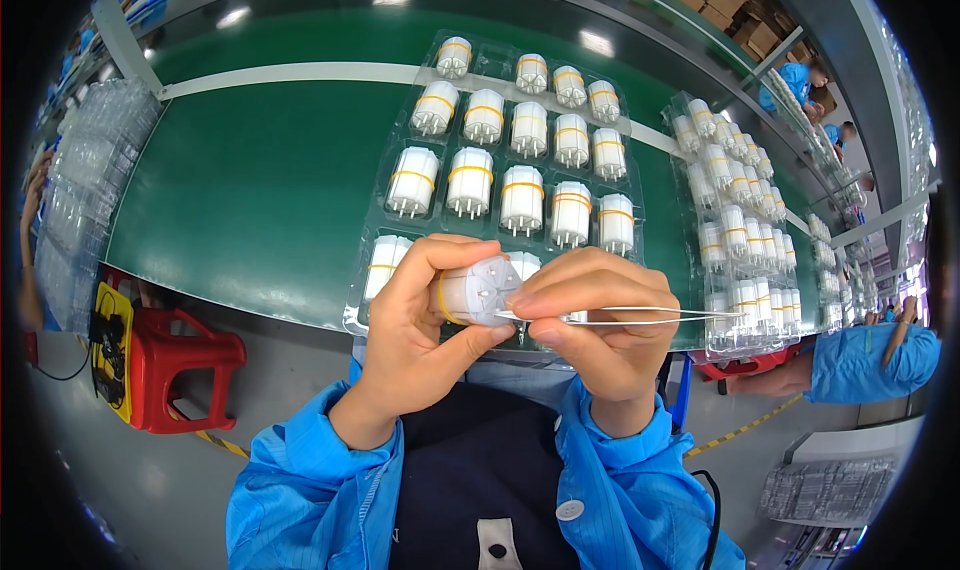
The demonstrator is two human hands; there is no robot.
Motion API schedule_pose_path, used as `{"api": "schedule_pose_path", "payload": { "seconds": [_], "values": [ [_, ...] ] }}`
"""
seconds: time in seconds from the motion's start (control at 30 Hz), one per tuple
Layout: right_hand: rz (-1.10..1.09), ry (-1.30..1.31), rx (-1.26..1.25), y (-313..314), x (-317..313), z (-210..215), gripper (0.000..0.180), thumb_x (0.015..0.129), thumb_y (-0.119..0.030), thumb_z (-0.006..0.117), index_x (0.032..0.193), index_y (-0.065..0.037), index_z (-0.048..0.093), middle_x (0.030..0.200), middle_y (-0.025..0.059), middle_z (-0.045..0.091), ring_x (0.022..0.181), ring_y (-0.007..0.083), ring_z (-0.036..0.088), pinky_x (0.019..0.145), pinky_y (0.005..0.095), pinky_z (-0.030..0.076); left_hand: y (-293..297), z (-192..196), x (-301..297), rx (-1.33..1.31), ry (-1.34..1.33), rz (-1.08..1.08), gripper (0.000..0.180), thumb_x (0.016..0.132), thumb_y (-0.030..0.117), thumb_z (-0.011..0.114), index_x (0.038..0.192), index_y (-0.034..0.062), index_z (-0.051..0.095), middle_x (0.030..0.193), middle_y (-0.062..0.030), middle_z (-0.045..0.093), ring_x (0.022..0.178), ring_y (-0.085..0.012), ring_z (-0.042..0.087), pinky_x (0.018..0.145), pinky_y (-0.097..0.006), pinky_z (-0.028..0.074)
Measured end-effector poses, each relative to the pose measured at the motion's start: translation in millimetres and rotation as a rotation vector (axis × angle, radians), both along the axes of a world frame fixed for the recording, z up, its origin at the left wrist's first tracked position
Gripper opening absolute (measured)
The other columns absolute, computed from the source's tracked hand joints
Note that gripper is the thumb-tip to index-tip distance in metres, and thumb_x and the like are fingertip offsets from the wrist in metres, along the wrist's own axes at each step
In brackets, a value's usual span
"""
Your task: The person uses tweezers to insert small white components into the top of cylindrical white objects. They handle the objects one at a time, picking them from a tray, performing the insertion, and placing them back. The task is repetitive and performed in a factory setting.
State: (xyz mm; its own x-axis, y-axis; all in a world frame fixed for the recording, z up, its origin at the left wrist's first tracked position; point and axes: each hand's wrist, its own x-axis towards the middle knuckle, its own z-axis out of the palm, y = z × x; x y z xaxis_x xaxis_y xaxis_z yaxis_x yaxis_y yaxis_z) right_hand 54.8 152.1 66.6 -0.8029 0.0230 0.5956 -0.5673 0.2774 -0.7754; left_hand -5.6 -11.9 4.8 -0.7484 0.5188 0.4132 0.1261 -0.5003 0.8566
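My left hand (408, 340) wraps its fingers and thumb around a white plug-like cylinder (462, 292) with a yellow band. The cylinder lies tilted, its end face turned toward my right hand (607, 328). Pinched between my right thumb and fingers is a pair of slim metal tweezers (715, 316), its joined end pointing right. The tweezer tips meet the cylinder's end face; what they grip there is too small to make out. Just beyond my hands, a clear plastic tray (382, 208) holds rows of similar banded white cylinders (522, 198) with prongs facing me.
More filled trays (735, 230) stand to the right on the green conveyor belt (250, 190). Stacked clear trays (90, 180) are at the far left. A red stool (185, 365) stands below the belt's left side. A person in blue (865, 362) sits at the right.
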Motion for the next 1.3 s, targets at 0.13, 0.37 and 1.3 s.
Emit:
{"api": "schedule_pose_path", "payload": {
  "seconds": [0.13, 0.37, 1.3],
  "values": [
    [0.007, 0.025, 0.083, 1, -3, 3, 0.013, 0.074, 0.002, 0.076, 0.087, 0.0, 0.074, 0.082, 0.0112, 0.072, 0.072, 0.0225, 0.069, 0.063, 0.0298, 0.053, 0, 0, 0, -0.001, -0.021, -0.005, 0.054, 0.079, -0.012, 0.072, 0.128, -0.002, 0.051, 0.124, -0.011, 0.054, 0.115, -0.0182, 0.058, 0.096, -0.032, 0.051],
    [-0.022, 0.038, 0.36, 1, -2, 17, 0.014, 0.074, 0.001, 0.077, 0.086, -0.002, 0.073, 0.081, 0.0091, 0.07, 0.07, 0.0241, 0.067, 0.061, 0.0305, 0.052, -2, 4, -2, -0.099, 0.103, 0.069, 0.055, 0.077, -0.013, 0.071, 0.128, -0.003, 0.053, 0.124, -0.0121, 0.054, 0.115, -0.0189, 0.059, 0.095, -0.031, 0.051],
    [0.031, -0.054, 0.229, 8, -5, 18, 0.015, 0.07, -0.002, 0.073, 0.084, 0.001, 0.076, 0.083, 0.0157, 0.074, 0.075, 0.0243, 0.073, 0.065, 0.0296, 0.057, -3, 6, -5, -0.029, -0.058, 0.0, 0.054, 0.078, -0.015, 0.071, 0.127, -0.0022, 0.053, 0.119, -0.0097, 0.056, 0.111, -0.0171, 0.06, 0.091, -0.031, 0.053]
  ]
}}
